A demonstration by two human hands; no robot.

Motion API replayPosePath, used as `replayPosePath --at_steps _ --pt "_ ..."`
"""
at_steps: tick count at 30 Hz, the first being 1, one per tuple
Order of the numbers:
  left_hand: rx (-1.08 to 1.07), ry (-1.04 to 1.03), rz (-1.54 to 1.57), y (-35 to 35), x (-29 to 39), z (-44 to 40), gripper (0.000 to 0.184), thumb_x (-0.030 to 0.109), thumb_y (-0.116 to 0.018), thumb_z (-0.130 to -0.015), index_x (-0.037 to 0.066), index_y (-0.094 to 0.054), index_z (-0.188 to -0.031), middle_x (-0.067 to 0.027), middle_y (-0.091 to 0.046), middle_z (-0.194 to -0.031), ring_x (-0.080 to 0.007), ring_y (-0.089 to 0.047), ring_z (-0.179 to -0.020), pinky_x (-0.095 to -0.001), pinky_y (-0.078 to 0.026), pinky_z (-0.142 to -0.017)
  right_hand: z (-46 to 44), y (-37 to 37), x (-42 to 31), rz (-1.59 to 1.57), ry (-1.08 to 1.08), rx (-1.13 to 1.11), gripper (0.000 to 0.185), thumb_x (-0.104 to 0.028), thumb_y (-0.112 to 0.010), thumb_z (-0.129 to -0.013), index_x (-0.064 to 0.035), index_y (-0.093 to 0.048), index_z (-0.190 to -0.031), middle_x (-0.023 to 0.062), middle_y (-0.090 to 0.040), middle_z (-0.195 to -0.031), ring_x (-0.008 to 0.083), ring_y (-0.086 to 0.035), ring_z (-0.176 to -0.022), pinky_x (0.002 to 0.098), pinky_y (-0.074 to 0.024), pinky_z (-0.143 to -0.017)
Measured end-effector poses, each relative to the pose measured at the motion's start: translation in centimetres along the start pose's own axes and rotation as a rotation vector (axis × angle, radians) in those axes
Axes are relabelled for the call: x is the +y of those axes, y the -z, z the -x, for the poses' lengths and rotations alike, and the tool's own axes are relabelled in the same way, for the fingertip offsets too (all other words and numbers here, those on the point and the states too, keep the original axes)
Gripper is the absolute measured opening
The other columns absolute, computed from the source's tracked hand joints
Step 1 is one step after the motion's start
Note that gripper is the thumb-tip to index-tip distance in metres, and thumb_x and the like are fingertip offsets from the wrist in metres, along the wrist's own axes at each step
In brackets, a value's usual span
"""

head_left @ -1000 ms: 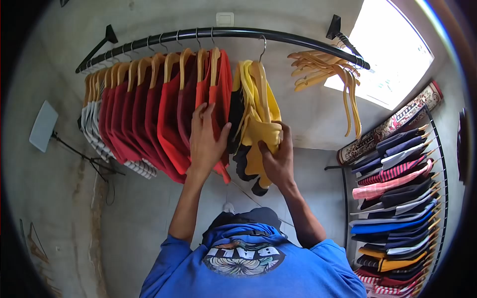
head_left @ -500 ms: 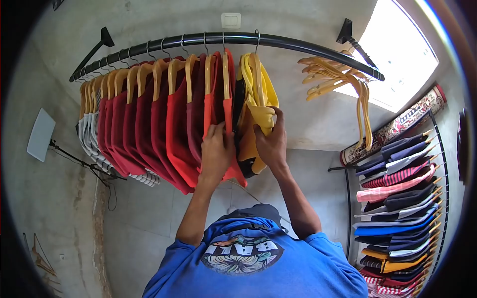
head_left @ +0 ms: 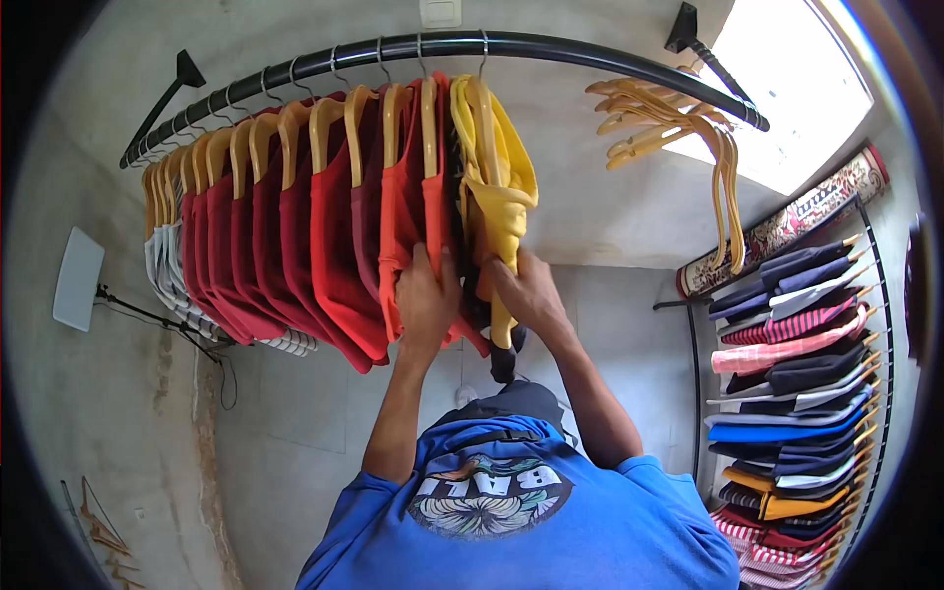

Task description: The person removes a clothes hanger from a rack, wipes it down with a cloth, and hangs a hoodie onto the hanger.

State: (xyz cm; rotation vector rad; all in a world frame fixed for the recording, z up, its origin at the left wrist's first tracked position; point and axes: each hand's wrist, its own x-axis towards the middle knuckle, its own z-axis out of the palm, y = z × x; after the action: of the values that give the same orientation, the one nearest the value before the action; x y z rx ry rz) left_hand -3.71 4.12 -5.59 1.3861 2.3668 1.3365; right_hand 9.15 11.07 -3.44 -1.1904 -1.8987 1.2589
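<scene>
A yellow garment [head_left: 503,202] hangs on a wooden hanger at the right end of a row of clothes on the black rail [head_left: 374,49]. My right hand [head_left: 528,295] is closed on the lower part of this garment. Beside it, my left hand [head_left: 425,295] has its fingers curled on the bright red garment [head_left: 398,216]. A black garment shows in part between the red and yellow ones. Farther left hang dark red garments [head_left: 265,231] and striped white ones [head_left: 167,261].
Bare wooden hangers [head_left: 678,118] hang at the rail's right end, near a bright window [head_left: 787,88]. A rolled rug [head_left: 787,221] leans above a second rack of folded-looking clothes [head_left: 787,393]. At the left stands a white panel [head_left: 79,278] on a stand.
The yellow garment has moved left, close against the red ones. My left hand has moved lower and its fingers have closed on the red garment. My right hand has shifted left.
</scene>
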Motion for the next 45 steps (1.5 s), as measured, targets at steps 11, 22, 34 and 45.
replayPosePath --at_steps 11,22,34,45 --pt "0.002 -0.003 -0.149 0.6 -0.5 0.0 0.032 0.029 -0.045 -0.094 -0.002 -0.048 -0.087 -0.0273 -0.057 -0.064 -0.0455 -0.057 -0.06 -0.0523 -0.043 -0.053 -2.0 -7.5 0.4 -0.039 0.174 0.214 0.035 -0.027 -0.054 -0.089 0.0076 -0.054 -0.089 0.0297 -0.06 -0.076 0.0481 -0.057 -0.078 0.0488 -0.0451 -0.065" --pt "0.048 -0.047 -0.174 0.7 -0.8 0.3 0.034 0.032 -0.047 -0.093 -0.001 -0.047 -0.083 -0.0262 -0.058 -0.064 -0.0442 -0.058 -0.059 -0.0514 -0.043 -0.051 -1.1 -6.4 -0.2 0.026 0.119 0.065 0.038 -0.029 -0.055 -0.087 0.0086 -0.051 -0.083 0.0327 -0.059 -0.079 0.0467 -0.058 -0.079 0.0494 -0.0451 -0.068" --pt "0.107 -0.031 -0.233 0.6 -1.5 0.2 0.038 0.033 -0.044 -0.096 -0.005 -0.051 -0.093 -0.0281 -0.056 -0.063 -0.0481 -0.055 -0.062 -0.052 -0.04 -0.056 -0.8 -4.2 0.8 0.023 0.206 0.119 0.042 -0.034 -0.055 -0.086 0.008 -0.051 -0.081 0.0296 -0.059 -0.074 0.0456 -0.058 -0.073 0.0502 -0.0464 -0.066" --pt "-0.083 0.061 0.187 2.2 0.2 9.6 0.033 0.031 -0.043 -0.097 -0.001 -0.049 -0.099 -0.0133 -0.05 -0.092 -0.0229 -0.049 -0.086 -0.0333 -0.04 -0.075 5.6 5.6 8.8 0.247 0.161 -0.199 0.06 -0.045 -0.053 -0.089 0.0029 -0.038 -0.122 0.0269 -0.048 -0.114 0.0391 -0.049 -0.108 0.0437 -0.0394 -0.091"
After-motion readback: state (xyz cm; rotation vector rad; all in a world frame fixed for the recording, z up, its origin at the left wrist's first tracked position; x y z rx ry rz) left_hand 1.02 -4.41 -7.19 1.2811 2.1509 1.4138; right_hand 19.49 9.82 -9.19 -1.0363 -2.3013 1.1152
